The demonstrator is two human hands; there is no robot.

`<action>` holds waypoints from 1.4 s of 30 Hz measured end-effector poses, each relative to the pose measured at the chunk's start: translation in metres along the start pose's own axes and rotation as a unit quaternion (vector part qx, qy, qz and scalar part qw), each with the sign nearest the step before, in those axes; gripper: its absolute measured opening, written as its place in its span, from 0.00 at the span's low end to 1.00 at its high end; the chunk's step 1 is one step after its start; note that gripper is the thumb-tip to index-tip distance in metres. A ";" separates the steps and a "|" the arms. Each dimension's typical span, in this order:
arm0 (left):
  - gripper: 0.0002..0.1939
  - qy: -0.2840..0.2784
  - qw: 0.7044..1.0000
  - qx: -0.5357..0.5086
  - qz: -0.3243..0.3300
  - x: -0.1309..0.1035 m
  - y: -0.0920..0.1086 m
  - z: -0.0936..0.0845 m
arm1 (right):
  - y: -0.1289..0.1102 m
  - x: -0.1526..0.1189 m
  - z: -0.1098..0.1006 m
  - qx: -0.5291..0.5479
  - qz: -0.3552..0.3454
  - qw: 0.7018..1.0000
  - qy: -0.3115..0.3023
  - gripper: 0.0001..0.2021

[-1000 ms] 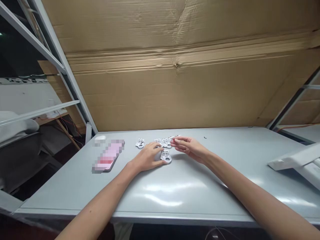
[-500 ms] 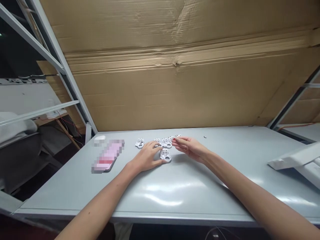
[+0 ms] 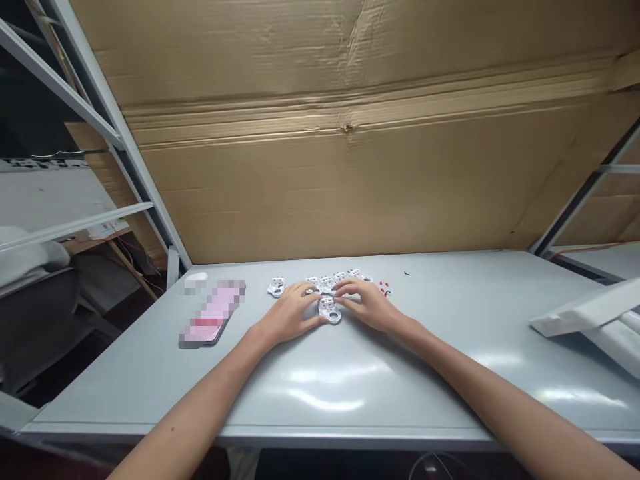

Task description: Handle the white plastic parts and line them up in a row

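Note:
Flat on the table lies a white plastic part (image 3: 331, 315) with a round hole and a small block along its top. My left hand (image 3: 290, 312) steadies it, thumb at the lower left edge and fingers curled near the top. My right hand (image 3: 369, 304) comes in from the other side, thumb and index finger pinched at the part's upper right edge. Whatever sits between those fingertips is too small to make out. Behind both hands, several similar white parts (image 3: 327, 283) stand in a row, partly covered by my fingers. Another white part (image 3: 277, 287) lies apart to the left.
Small red pieces (image 3: 384, 287) lie just beyond my right hand, and a tiny black piece (image 3: 407, 273) farther right. A phone with a pink screen (image 3: 218, 312) and a white case (image 3: 196, 277) are at left. White foam-like packaging (image 3: 590, 313) rests at right. Cardboard (image 3: 350, 193) walls the back.
My right hand has moved left and slightly down, from beside the back row to the white part under my left hand. The red pieces it covered now show. My left hand stays put.

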State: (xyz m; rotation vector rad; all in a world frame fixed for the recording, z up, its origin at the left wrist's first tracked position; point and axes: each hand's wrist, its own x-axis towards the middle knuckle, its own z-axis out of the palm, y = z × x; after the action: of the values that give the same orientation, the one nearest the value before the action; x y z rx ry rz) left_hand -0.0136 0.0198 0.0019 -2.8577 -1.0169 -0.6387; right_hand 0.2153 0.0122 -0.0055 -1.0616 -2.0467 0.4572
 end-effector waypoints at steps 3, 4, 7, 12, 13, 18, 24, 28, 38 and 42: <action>0.18 0.003 1.000 -0.003 0.000 -0.001 -0.002 0.002 | -0.003 -0.001 0.000 -0.040 -0.011 0.999 -0.024 0.08; 0.18 0.003 1.000 -0.004 -0.001 -0.001 -0.002 0.003 | -0.005 -0.002 -0.001 -0.051 -0.014 0.998 -0.031 0.08; 0.18 0.002 1.000 -0.009 0.001 -0.002 -0.003 0.004 | -0.009 -0.001 -0.001 -0.065 -0.025 0.996 -0.052 0.08; 0.17 -0.001 1.000 -0.020 0.006 -0.001 -0.002 0.003 | -0.009 -0.001 0.003 -0.086 -0.044 0.992 -0.077 0.09; 0.17 -0.003 1.000 -0.021 0.005 -0.001 -0.002 0.003 | -0.007 -0.002 0.003 -0.094 -0.047 0.991 -0.082 0.10; 0.16 -0.005 1.000 -0.023 0.002 -0.001 -0.002 0.002 | -0.002 -0.005 0.000 -0.112 -0.051 0.989 -0.083 0.11; 0.16 -0.010 1.000 -0.023 0.002 -0.001 0.002 -0.003 | -0.007 -0.005 -0.006 -0.096 -0.065 0.988 -0.099 0.11; 0.17 -0.013 0.999 -0.037 0.010 0.001 0.011 -0.004 | -0.014 -0.006 -0.007 -0.083 -0.053 0.989 -0.107 0.11; 0.23 -0.018 1.000 -0.020 -0.009 0.000 0.007 -0.006 | -0.020 -0.005 -0.005 -0.037 -0.079 0.990 -0.109 0.12; 0.24 0.006 0.999 0.001 -0.036 -0.001 -0.013 -0.013 | -0.018 -0.005 -0.005 -0.068 -0.073 0.992 -0.078 0.12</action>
State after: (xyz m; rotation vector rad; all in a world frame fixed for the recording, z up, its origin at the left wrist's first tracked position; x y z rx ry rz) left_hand -0.0275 0.0272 0.0121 -2.8233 -1.1239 -0.6593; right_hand 0.2109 -0.0032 0.0061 -0.9735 -2.3037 0.3383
